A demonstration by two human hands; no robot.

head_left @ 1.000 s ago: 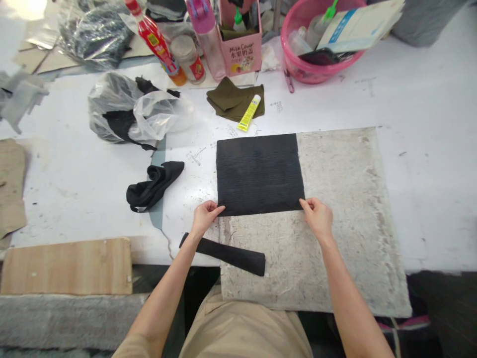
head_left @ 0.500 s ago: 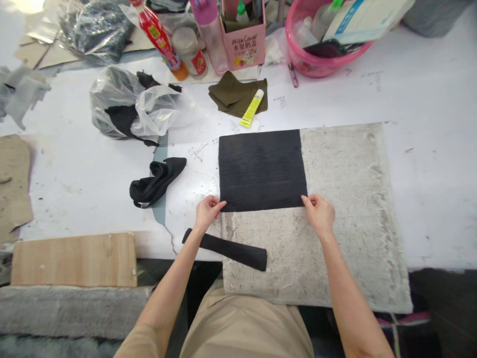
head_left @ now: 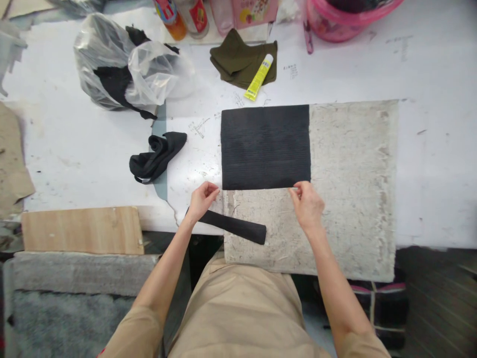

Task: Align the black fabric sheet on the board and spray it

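A black ribbed fabric piece (head_left: 265, 146) lies flat on the upper left part of a worn grey board (head_left: 350, 199). My left hand (head_left: 203, 200) is just off the fabric's lower left corner, fingers curled in a pinch with nothing visible in them. At the lower edge, close to the right corner, my right hand (head_left: 308, 204) has its thumb and forefinger on the fabric in a pinch. A narrow black fabric strip (head_left: 238, 226) lies slantwise below, partly hidden by my left hand and wrist.
Left of the board lies a crumpled black cloth (head_left: 156, 158), with a clear plastic bag (head_left: 108, 59) of black scraps behind it. A yellow tube (head_left: 258, 78) rests on olive fabric (head_left: 233, 57). Bottles and a pink basin (head_left: 335, 25) stand at the back. A wooden board (head_left: 82, 230) sits lower left.
My left hand has come off the fabric's lower left corner. My right hand has shifted left along the lower edge. The view has tilted down, so the table things appear higher.
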